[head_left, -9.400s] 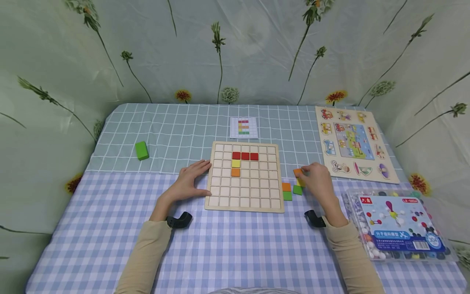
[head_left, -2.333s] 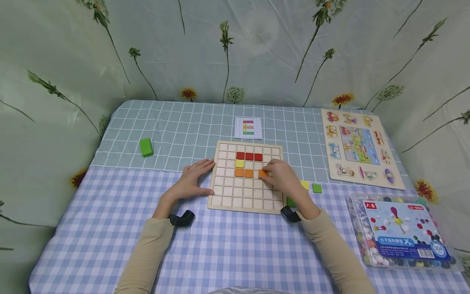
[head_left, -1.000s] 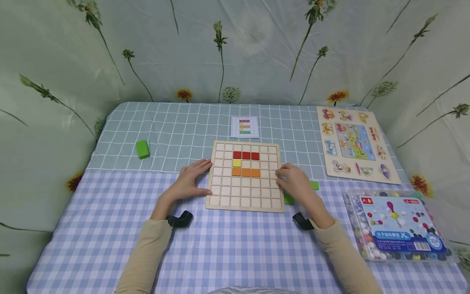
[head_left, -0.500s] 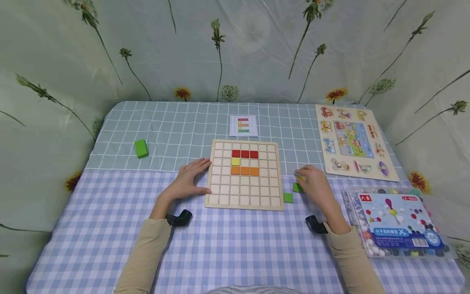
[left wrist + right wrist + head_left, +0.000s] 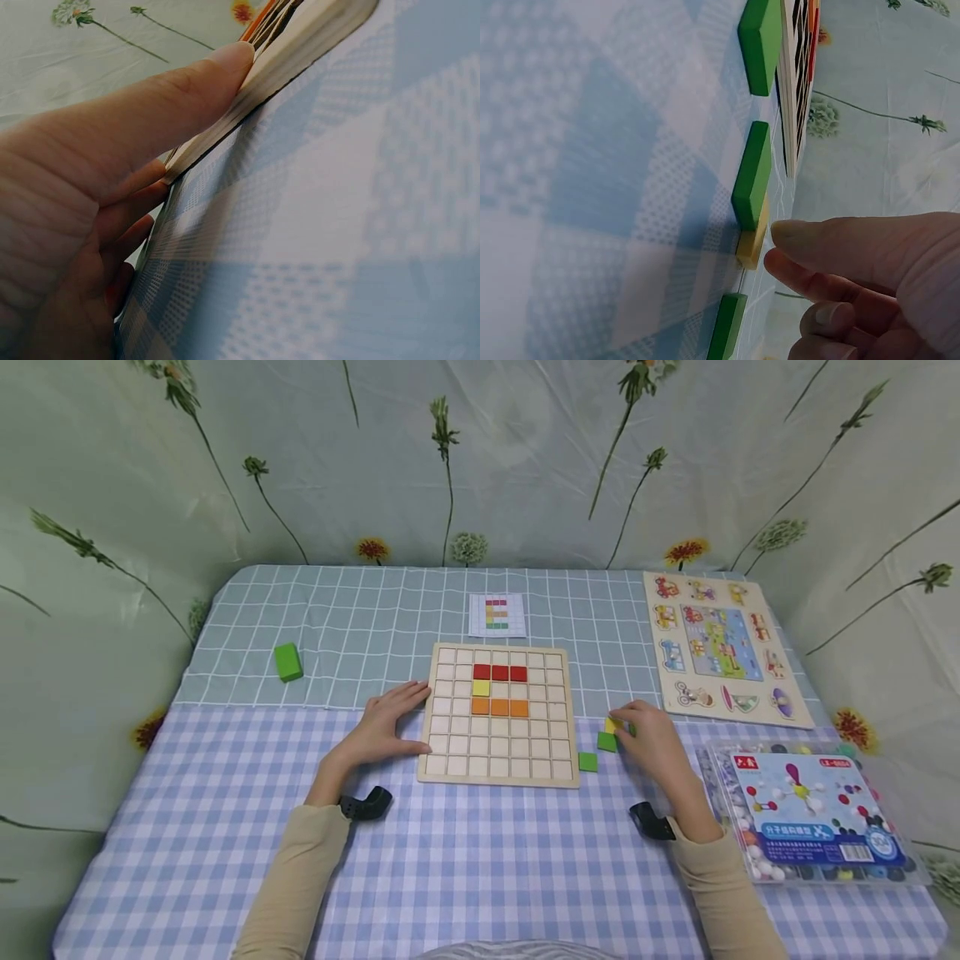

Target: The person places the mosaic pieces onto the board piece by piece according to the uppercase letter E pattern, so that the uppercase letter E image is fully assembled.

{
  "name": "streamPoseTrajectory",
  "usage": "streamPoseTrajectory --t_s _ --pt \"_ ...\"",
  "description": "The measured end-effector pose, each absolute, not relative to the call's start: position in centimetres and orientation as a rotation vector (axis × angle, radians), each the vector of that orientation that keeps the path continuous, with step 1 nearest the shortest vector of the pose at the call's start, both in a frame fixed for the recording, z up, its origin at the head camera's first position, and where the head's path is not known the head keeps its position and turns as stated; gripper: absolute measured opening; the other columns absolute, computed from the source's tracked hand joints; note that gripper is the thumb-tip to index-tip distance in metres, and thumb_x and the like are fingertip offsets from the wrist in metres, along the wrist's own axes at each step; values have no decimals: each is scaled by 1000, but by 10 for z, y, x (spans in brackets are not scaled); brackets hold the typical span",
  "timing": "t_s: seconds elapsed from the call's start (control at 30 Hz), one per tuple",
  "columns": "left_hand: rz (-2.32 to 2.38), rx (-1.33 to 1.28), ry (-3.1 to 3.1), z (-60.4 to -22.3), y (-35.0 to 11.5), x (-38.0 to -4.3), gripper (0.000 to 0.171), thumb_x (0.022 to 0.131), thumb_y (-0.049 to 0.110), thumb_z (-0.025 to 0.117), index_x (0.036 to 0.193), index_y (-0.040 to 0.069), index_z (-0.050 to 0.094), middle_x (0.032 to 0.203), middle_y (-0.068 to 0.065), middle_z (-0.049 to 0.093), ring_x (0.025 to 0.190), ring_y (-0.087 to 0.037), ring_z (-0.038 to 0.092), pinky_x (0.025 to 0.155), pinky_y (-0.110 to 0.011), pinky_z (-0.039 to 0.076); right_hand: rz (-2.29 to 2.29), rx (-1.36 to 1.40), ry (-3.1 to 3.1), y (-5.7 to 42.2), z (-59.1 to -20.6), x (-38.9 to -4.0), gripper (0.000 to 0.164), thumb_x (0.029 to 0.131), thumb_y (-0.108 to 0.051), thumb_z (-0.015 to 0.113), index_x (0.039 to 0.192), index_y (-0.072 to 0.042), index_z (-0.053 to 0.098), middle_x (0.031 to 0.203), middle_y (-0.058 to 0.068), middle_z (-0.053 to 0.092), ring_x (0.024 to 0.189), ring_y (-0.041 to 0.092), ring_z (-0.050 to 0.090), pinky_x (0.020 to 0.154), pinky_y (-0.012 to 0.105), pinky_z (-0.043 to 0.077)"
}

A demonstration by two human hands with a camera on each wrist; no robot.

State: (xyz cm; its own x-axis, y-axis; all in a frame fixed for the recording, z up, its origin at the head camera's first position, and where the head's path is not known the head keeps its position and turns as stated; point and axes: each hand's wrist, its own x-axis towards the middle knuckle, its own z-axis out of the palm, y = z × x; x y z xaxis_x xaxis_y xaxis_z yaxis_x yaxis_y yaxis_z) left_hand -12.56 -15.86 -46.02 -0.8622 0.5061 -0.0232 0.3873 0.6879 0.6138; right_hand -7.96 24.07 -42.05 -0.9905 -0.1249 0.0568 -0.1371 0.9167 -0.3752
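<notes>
A wooden grid board (image 5: 517,748) lies on the table, bearing three red tiles (image 5: 500,673), a yellow tile (image 5: 481,688) below the leftmost and three orange tiles (image 5: 499,707). My left hand (image 5: 385,724) rests at the board's left edge, thumb against its side in the left wrist view. Right of the board, my right hand (image 5: 654,745) is at a loose yellow tile (image 5: 751,244), thumb and forefinger tips close beside it; whether they touch is unclear. Around it lie green tiles: one near the board (image 5: 588,762), one by the yellow tile (image 5: 607,742), one partly hidden (image 5: 727,326).
A printed pattern card (image 5: 497,615) lies behind the board. A green block (image 5: 288,662) is at the left. On the right are a wooden picture puzzle (image 5: 776,696) and a clear box of coloured balls (image 5: 821,810). A patterned curtain (image 5: 525,460) hangs behind.
Two more orange tiles have been laid on the board, making a row of three. My right hand has gone from the board back to the loose tiles. The left hand has stayed put.
</notes>
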Motion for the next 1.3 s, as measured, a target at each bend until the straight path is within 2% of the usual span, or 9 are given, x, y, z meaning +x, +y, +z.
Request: streamPoseTrajectory --t_s 0.33,0.8,1.3 --pt "931 712 2722 -459 -160 -128 93 69 42 79 145 11 36 153 -10 33 144 -31 23 99 -55 22 565 230 -3080 242 -420 -85 26 78 4 65 104 7 68 103 26 65 96 41 61 84 50 47" --pt "937 716 2713 -459 -160 -129 94 68 41 80 145 10 35 153 -9 33 144 -31 23 101 -54 21 552 251 -3059 242 -420 -90 25 76 3 68 100 9 69 96 25 65 89 38 62 79 49 48" --pt "950 732 2701 -456 -159 -122 93 68 40 80 145 9 36 152 -11 34 144 -31 24 102 -57 20 609 423 -2960 198 -426 -87 25 76 0 71 100 7 70 97 20 66 87 32 64 74 42 51"
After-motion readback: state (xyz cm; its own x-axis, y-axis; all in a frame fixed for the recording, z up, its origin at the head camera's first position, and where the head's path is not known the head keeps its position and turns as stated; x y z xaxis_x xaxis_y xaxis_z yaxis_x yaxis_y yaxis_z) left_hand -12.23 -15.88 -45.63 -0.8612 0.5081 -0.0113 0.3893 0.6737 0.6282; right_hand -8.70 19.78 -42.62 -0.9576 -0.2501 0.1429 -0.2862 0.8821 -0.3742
